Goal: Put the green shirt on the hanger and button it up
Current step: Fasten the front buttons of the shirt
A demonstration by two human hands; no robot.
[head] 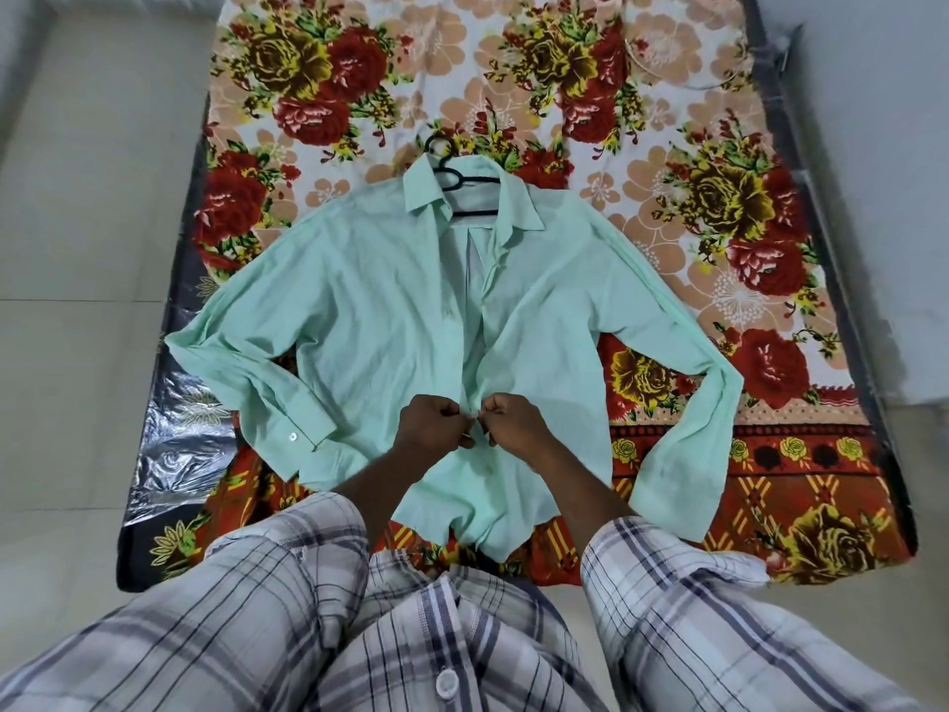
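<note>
— On the floral bedsheet (pixel 719 146), how does the green shirt (pixel 390 310) lie?
— Flat, front up, sleeves spread, collar at the far end. A black hanger (pixel 452 177) shows at the open neck, and the upper placket gapes unbuttoned.
— And the hands?
— Left hand (pixel 434 423) and right hand (pixel 513 421) meet at the lower placket. Fingers are curled, each hand pinching a front edge of the shirt.
— Around it?
— Plaid sleeves (pixel 287 557) fill the foreground; shiny plastic wrap (pixel 169 454) covers the mattress's left edge; pale floor tiles (pixel 77 223) lie beyond.
</note>
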